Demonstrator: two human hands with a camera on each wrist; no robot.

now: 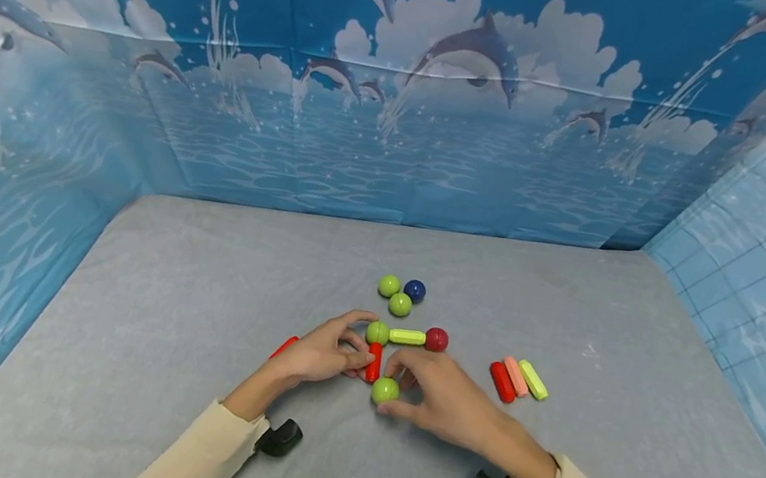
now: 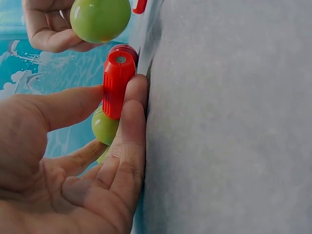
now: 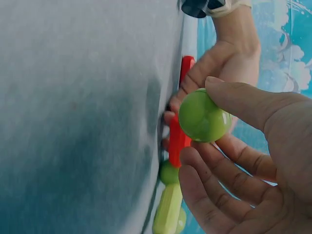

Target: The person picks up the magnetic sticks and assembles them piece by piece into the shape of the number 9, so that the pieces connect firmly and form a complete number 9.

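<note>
My left hand [image 1: 325, 350] pinches a red rod [image 2: 117, 90] between thumb and fingers, low over the grey cloth. The rod's far end meets a green ball [image 1: 378, 333], from which a yellow-green rod [image 1: 408, 337] runs right to a dark red ball [image 1: 437, 339]. In the left wrist view a small metallic disc shows on the red rod's near end. Another green ball [image 3: 204, 115] is held between the thumb and fingers of my right hand [image 1: 445, 395], close to that near end of the red rod.
Beyond the hands lie two loose green balls [image 1: 400, 304] and a dark blue ball [image 1: 415, 291]. To the right are a red rod [image 1: 502, 382], a pink rod [image 1: 515, 376] and a yellow-green rod [image 1: 533, 380]. Another red rod [image 1: 285, 346] lies partly behind the left hand.
</note>
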